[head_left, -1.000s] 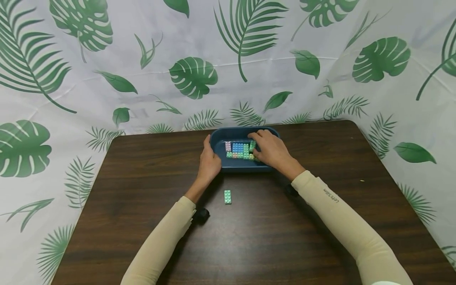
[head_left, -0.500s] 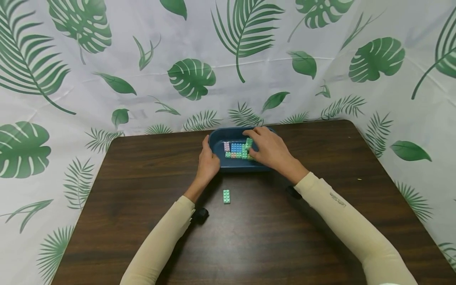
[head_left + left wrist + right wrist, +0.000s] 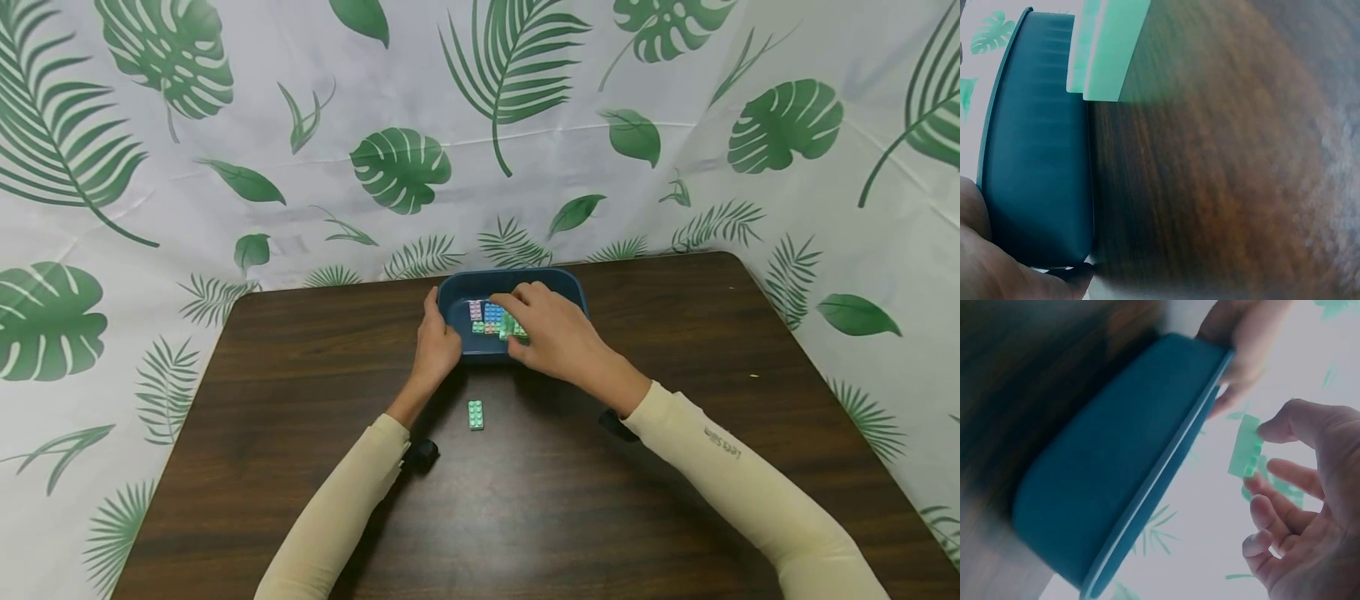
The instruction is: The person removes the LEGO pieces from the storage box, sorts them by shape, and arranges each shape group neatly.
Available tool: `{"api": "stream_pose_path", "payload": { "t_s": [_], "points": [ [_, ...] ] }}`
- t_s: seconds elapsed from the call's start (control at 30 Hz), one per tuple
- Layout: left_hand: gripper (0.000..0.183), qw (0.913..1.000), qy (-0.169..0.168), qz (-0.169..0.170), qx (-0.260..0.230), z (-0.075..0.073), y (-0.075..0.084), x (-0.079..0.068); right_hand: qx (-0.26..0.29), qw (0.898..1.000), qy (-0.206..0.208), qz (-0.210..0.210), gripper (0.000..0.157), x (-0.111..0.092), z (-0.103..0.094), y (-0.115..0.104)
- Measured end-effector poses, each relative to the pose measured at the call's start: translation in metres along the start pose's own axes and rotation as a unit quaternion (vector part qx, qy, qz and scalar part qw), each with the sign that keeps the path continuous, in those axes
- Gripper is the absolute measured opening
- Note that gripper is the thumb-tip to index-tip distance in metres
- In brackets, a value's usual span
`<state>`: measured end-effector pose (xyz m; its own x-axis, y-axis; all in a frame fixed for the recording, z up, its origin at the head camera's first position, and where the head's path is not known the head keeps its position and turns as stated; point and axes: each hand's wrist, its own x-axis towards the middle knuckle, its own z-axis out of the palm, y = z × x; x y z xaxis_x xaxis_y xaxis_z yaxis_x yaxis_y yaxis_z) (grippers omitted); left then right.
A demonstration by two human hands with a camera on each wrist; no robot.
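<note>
My left hand (image 3: pixel 437 343) grips the left end of a dark blue tray (image 3: pixel 457 343), its fingers along the outer wall. Between the thumb and fingertips of my right hand (image 3: pixel 558 333) is a green toy building brick (image 3: pixel 1246 445), above the tray rim in the right wrist view. Inside the tray lie several more bricks, among them a pink brick (image 3: pixel 476 311) and blue bricks (image 3: pixel 492 313); my right hand hides part of them. A lone green brick (image 3: pixel 476 415) lies on the table in front of the tray, and a green brick (image 3: pixel 1110 50) looms large in the left wrist view.
The dark wood table (image 3: pixel 315 367) carries the tray near its back edge. A white cloth with green leaves (image 3: pixel 300 200) hangs right behind it. A tiny yellow bit (image 3: pixel 753 376) lies at the right.
My right hand has lifted the green brick from the tray's right part and moved it left and toward the front. My left hand stays on the tray's end.
</note>
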<state>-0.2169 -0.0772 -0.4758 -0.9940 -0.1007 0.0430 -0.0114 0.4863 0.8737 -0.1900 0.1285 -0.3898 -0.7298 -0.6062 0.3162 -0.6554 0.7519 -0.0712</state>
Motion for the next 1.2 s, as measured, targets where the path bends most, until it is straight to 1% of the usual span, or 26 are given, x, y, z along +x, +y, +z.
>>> {"api": "stream_pose_path", "payload": {
  "t_s": [0.1,0.27,0.53,0.8,0.93,1.2],
  "points": [
    [0.070,1.0000,0.006,0.004,0.006,0.000,0.000,0.000,-0.002,1.000,-0.002,-0.020,0.061,-0.005,-0.002,-0.010],
    [0.071,1.0000,0.001,0.006,0.007,-0.002,-0.001,0.000,0.000,0.999,-0.014,-0.048,0.060,-0.013,-0.003,-0.026],
    [0.070,1.0000,-0.001,0.009,0.001,-0.002,-0.002,0.000,0.007,0.997,-0.035,-0.072,0.063,-0.029,0.005,-0.042],
    [0.068,1.0000,-0.006,0.002,0.000,-0.001,-0.001,-0.001,0.027,0.994,-0.077,-0.077,0.065,-0.042,0.020,-0.048],
    [0.068,1.0000,-0.006,0.001,0.000,-0.002,0.000,-0.001,0.029,0.992,-0.087,-0.085,0.063,-0.046,0.028,-0.047],
    [0.069,1.0000,0.001,0.008,0.001,-0.001,-0.001,-0.001,0.043,0.990,-0.103,-0.086,0.063,-0.052,0.044,-0.046]
  ]
}}
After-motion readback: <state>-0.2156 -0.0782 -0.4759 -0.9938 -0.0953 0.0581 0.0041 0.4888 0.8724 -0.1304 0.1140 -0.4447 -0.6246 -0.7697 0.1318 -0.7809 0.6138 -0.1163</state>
